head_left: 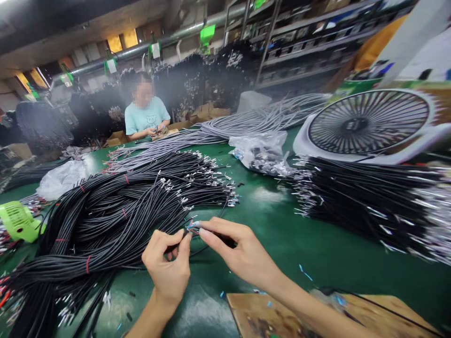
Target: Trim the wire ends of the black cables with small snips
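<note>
left hand (168, 267) pinched shut on a thin black cable (211, 237) just behind its stripped end, thumb and forefinger closed round the sheath. right hand (239, 253) with fingertips (197, 225) nipping the coloured wire ends (192, 226) that fan out of the same cable, other fingers loosely curled. cable held just above the green counter (282, 234), toward its near edge, about midway along it, tail running under the right palm. likely light, limp and floppy, sheath fairly grippy; bare strands fine and easily bent or frayed, so best held on the sheath close behind the strip, only a light pinch on the tips. big heap of black cables (105, 211) tied with red bands, spread over the left side of the counter. second black bundle (369, 202) toward the right edge, white fan (369, 124) behind it. clear plastic bag (260, 150) of small parts near the middle. grey cables (218, 129) toward the far edge, where another person (146, 115) sits working. small green fan (17, 220) at the left edge. wooden board (268, 314) at the near edge under the right forearm.
</note>
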Tool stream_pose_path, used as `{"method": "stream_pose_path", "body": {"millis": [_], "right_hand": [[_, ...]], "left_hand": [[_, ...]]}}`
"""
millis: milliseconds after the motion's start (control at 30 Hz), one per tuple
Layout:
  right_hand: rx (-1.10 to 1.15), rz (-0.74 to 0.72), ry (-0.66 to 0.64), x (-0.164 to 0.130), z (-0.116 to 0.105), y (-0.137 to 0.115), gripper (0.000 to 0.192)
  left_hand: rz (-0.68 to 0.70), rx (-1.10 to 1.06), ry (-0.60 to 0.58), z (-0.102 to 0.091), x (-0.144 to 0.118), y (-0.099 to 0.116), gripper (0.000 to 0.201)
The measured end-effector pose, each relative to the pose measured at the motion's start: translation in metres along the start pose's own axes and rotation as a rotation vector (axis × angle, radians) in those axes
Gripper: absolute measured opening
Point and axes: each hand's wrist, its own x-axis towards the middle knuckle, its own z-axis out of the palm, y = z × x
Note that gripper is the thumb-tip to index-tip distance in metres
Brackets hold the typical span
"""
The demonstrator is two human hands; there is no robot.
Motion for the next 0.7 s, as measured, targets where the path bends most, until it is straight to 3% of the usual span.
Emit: {"method": "stream_pose_path", "body": {"millis": [200,500,700], "right_hand": [[-0.005,-0.005,-0.001,0.000,0.000,0.002,0.028],[-0.117,-0.050,0.037,-0.001,-0.003,0.006,0.026],[-0.146,-0.080,0.038,-0.001,-0.005,0.005,0.026]], "left_hand": [[-0.047,-0.005,-0.032,-0.001,0.000,0.000,0.016],[-0.097,0.001,-0.300,-0.001,0.008,-0.010,0.029],[-0.254,-0.122,-0.472,-0.003,0.014,-0.008,0.035]]}}
